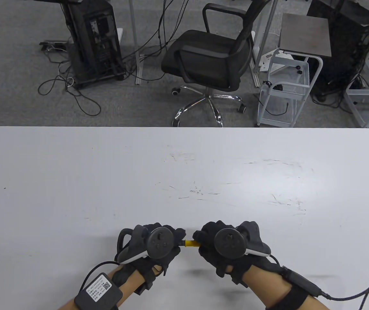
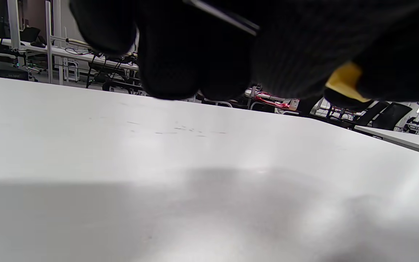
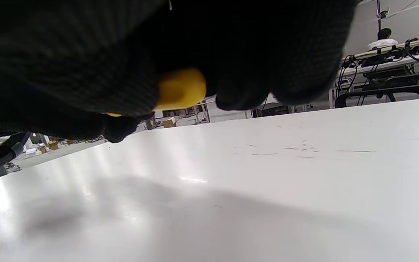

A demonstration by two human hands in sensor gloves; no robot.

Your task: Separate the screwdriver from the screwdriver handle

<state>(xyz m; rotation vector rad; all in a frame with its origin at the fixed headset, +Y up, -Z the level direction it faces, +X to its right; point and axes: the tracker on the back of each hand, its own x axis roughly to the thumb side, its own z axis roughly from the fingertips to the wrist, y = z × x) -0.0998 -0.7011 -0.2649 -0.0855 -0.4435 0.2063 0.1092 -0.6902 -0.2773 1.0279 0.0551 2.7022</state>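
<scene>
White table (image 1: 184,168), one office chair (image 1: 208,61) behind it. Two gloved hands, left hand (image 1: 152,247) and right hand (image 1: 226,248), both grip one yellow screwdriver handle (image 1: 191,243) between them above the near edge. Only right wrist view shows its rounded end.

1. Hands: I count two, a left hand (image 1: 154,247) and a right hand (image 1: 226,248), both in black gloves.
2. Trackers: two, one strapped to the back of each hand.
3. Yellow screwdriver handle (image 1: 191,243): one, only a short stretch showing between my hands; I cannot count its separate parts.
4. Tabletop (image 1: 184,174): one, white.
5. Office chair (image 1: 212,61): one, black, on the floor beyond the tabletop.
6. Computer towers: I see two, one at far left (image 1: 94,42), one at far right (image 1: 349,48).
7. White wire carts: two that I can make out, the nearer one (image 1: 286,90) beside the chair.
</scene>
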